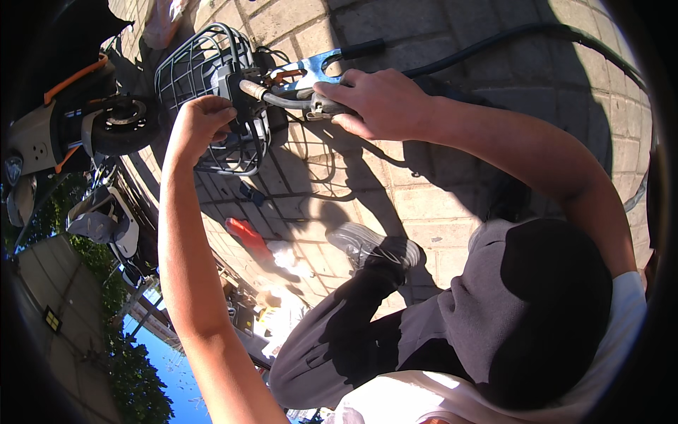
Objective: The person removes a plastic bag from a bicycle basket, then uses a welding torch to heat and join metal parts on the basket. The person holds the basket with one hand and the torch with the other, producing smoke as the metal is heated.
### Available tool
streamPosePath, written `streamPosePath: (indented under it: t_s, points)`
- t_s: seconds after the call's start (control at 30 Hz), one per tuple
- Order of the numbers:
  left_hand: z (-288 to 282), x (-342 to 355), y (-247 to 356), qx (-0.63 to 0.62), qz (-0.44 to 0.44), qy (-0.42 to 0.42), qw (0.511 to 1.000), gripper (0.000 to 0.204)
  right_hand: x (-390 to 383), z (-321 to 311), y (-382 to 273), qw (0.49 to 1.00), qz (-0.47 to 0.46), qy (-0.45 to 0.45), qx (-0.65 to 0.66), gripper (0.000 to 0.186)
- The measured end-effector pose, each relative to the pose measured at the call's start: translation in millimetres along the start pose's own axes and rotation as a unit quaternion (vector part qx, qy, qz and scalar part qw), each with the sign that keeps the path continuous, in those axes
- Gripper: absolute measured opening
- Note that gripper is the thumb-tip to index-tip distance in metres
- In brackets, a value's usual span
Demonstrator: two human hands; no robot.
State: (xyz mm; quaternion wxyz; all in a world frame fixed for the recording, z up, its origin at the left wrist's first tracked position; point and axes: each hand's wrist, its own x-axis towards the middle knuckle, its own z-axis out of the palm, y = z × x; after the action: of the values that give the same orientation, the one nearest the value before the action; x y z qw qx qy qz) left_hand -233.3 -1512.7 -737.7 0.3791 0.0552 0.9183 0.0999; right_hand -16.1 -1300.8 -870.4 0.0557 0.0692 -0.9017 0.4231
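— Two hands on it? Where's the wire basket [205, 71]?
— Over the brick paving [438, 205]. Left hand [198, 127] clenched on its bracket; right hand [374, 102] grasping the handlebar grip [325, 107].
— Risk?
— Basket could tip, I'd judge — if the left lets go.

Bare forearms, grey trousers [395, 332], grey sneaker [371, 246]

Basket [205, 67]: dark coated wire, matt. Cable [282, 99] beside it: smooth grey plastic sheath. Paving [424, 191] beneath: rough, dull brick.
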Motion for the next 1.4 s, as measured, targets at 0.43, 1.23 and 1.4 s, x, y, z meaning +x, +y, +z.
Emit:
streamPosePath:
  t_s: [0.43,1.23,1.4]
  points:
    - [-0.8,-0.9,2.0,0.023,0.015,-0.007,1.000,0.019,-0.2,2.9,-0.2,1.000,0.002,0.008,-0.003,0.047]
    - [4.4,-7.4,0.5,0.095,0.075,0.001,0.993,0.019,-36.1,9.7,-16.6,0.996,-0.008,-0.083,0.031,0.049]
    - [4.0,-4.1,0.6,0.147,0.089,0.004,0.985,0.018,-35.5,11.6,-15.0,0.996,-0.012,-0.080,0.036,0.049]
